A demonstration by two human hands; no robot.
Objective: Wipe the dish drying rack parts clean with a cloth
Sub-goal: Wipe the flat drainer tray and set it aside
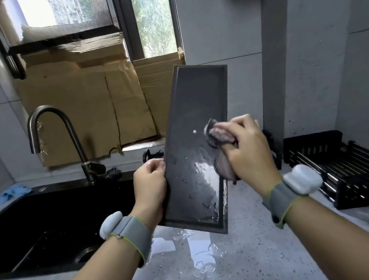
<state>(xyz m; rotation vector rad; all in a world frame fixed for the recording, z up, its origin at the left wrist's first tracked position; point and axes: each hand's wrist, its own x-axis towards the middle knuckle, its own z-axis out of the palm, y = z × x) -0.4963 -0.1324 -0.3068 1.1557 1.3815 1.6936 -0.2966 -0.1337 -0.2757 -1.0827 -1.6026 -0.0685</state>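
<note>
Wet counter point(253, 260): left hand point(151, 186) grips tray point(190, 120); right hand point(248, 148) clutches half-hidden cloth point(217, 133).

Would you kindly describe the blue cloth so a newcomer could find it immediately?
Start at the black sink with its curved faucet. On the grey counter at the sink's far left corner lies the crumpled blue cloth. It is the only blue thing, unlike the pinkish cloth in the right hand.
</note>
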